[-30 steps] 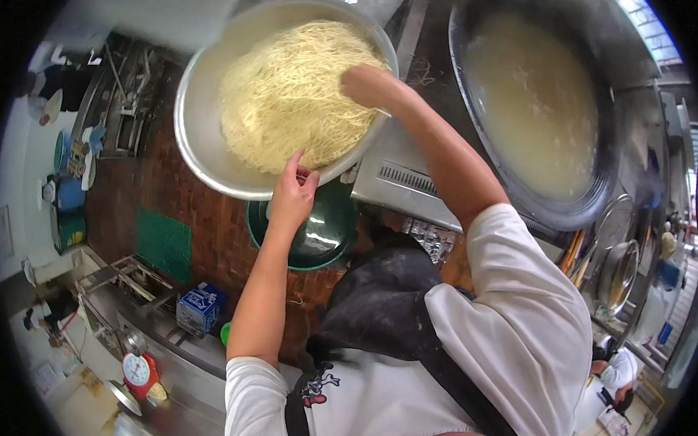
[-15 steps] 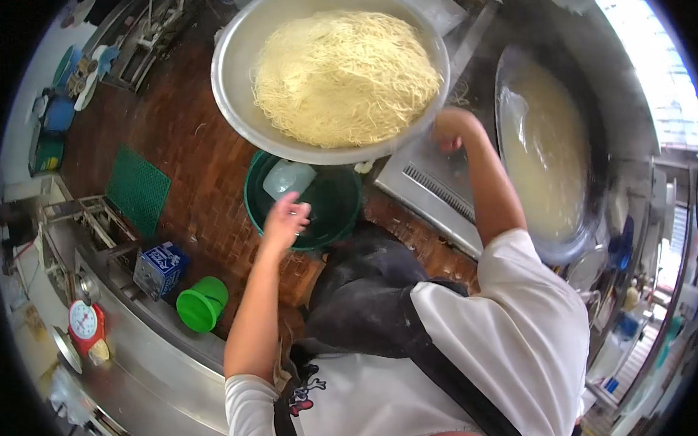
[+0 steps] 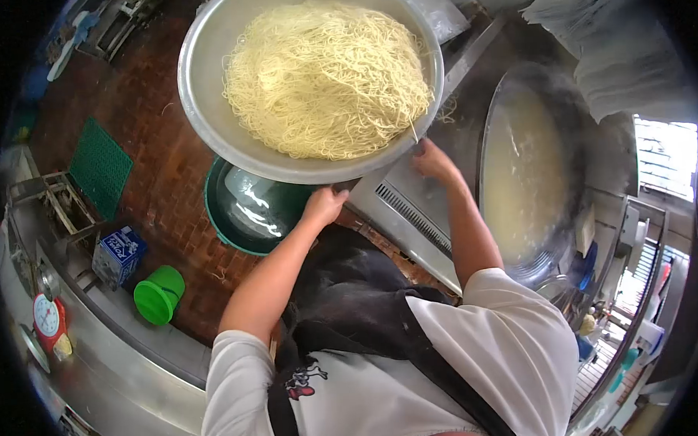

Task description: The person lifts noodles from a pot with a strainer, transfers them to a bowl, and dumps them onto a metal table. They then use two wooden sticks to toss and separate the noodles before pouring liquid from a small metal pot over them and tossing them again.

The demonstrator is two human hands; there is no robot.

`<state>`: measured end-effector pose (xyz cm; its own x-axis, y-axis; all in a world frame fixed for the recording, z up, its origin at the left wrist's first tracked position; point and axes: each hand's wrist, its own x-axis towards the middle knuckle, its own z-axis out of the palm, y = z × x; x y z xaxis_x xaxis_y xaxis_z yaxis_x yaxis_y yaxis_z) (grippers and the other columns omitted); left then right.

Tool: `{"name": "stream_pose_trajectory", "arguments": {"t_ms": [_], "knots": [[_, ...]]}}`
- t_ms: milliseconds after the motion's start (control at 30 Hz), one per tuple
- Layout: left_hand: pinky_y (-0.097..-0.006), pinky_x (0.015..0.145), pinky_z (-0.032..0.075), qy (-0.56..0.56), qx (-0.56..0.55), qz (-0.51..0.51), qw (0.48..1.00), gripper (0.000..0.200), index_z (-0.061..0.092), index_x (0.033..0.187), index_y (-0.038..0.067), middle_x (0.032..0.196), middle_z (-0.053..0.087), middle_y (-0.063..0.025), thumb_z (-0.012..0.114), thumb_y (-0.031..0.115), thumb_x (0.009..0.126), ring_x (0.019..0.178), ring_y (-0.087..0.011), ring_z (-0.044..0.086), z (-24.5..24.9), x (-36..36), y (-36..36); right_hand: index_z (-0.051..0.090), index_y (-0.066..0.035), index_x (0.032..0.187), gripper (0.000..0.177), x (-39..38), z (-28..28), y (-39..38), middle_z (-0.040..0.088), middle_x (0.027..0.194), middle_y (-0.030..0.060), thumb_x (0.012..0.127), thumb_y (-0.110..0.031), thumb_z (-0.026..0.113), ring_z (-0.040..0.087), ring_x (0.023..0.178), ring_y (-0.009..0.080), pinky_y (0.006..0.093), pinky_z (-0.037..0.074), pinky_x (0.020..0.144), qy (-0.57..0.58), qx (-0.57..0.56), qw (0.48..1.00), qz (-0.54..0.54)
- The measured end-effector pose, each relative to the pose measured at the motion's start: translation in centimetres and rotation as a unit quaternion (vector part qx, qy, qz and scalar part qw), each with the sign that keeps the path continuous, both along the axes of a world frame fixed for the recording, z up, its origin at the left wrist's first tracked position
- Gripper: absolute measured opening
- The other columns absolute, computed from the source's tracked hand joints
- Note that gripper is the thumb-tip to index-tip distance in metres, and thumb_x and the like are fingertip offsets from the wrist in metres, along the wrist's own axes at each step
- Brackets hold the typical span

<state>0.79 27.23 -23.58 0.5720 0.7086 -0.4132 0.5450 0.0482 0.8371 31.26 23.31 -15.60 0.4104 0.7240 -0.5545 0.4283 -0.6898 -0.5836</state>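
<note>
A wide metal basin (image 3: 207, 119) heaped with thin yellow noodles (image 3: 329, 80) stands in front of me. At its near right rim, my right hand (image 3: 437, 163) has its fingers pinched, with a pale noodle strand (image 3: 414, 130) rising from the fingertips over the rim. Just below the basin's near edge is my left hand (image 3: 325, 206), closed with the fingers curled under; whether anything is inside is hidden. Beneath that side sits a dark green tub (image 3: 218, 215) with water and a pale rounded shape in it.
On the right, a large wok (image 3: 521, 181) of cloudy liquid is set beside a steel counter (image 3: 395, 205) with a slotted vent. To the left are a bright green bucket (image 3: 159, 295), a blue box (image 3: 120, 255), a green mat (image 3: 101, 167) and a red scale (image 3: 49, 319) on a steel worktop.
My left hand has moved right and closed, from over the tub to below the basin. My right hand has come down and left to the rim. The whole view has shifted.
</note>
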Motion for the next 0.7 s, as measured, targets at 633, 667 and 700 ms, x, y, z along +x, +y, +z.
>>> {"name": "stream_pose_trajectory", "arguments": {"t_ms": [633,667,700], "knots": [[-0.0284,0.076,0.047,-0.223,-0.164,0.063,0.959,0.023,0.057,0.098,0.005,0.084,0.058,-0.0043,0.051,0.027,0.099,0.076,-0.0138,0.056,11.9,7.6,2.6,0.062,-0.003,0.082,0.023,1.4,31.1,18.8,0.062,0.078,0.0074,0.094,-0.02,0.055,0.059,0.073,0.0157,0.0307,0.051,0.072,0.176,0.478,0.855,0.095],[-0.0268,0.07,0.047,-0.198,-0.136,0.118,0.963,0.025,0.056,0.095,0.006,0.079,0.056,-0.0028,0.048,0.029,0.101,0.07,-0.0119,0.054,12.5,6.4,3.7,0.062,-0.003,0.082,0.023,5.9,29.5,22.0,0.062,0.079,0.0079,0.095,-0.02,0.054,0.059,0.074,0.0157,0.0311,0.051,0.072,0.142,0.534,0.832,0.04],[-0.0277,0.068,0.047,-0.175,-0.084,0.155,0.969,0.028,0.056,0.094,0.006,0.076,0.054,-0.0029,0.046,0.03,0.101,0.067,-0.0119,0.053,13.7,6.1,6.1,0.062,-0.002,0.083,0.024,8.3,27.7,23.6,0.063,0.081,0.0083,0.095,-0.021,0.054,0.06,0.075,0.0157,0.0315,0.052,0.073,0.106,0.583,0.805,-0.017]]}}
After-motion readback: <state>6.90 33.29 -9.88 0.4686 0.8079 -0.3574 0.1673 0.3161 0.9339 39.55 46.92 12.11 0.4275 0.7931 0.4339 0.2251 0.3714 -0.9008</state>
